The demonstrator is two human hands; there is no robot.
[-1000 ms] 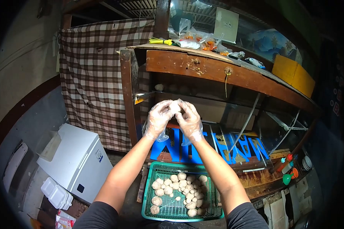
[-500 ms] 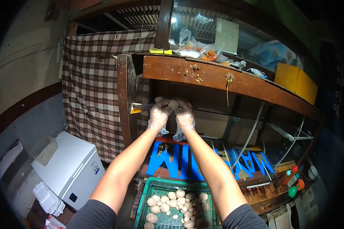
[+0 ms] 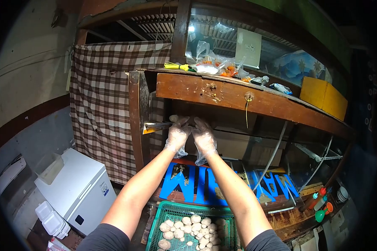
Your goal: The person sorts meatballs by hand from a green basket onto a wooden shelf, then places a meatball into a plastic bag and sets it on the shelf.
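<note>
Both my hands wear clear plastic gloves and reach into the shadowed space below the wooden counter. My left hand (image 3: 179, 133) has its fingers curled, close behind a pale round lump (image 3: 173, 118). Beside it, my right hand (image 3: 203, 136) is bent inward, its fingertips near those of the left. Whatever lies between the fingers is hidden by the hands and shadow. Below my forearms stands a green plastic basket (image 3: 158, 210) with many pale, dough-like balls (image 3: 195, 218) of mixed sizes.
Overhead runs the wooden counter edge (image 3: 205, 88), with plastic bags (image 3: 226, 67) and a yellow box (image 3: 324, 98) on top. A checked curtain (image 3: 100, 104) hangs left, above a white chest freezer (image 3: 73, 188). Blue lettering (image 3: 178, 184) and sauce bottles (image 3: 319, 201) are at the right and below.
The view has tilted up slightly, so the scene sits lower. The pale round lump that showed between my hands is no longer visible there, and my fingertips have shifted slightly apart.
</note>
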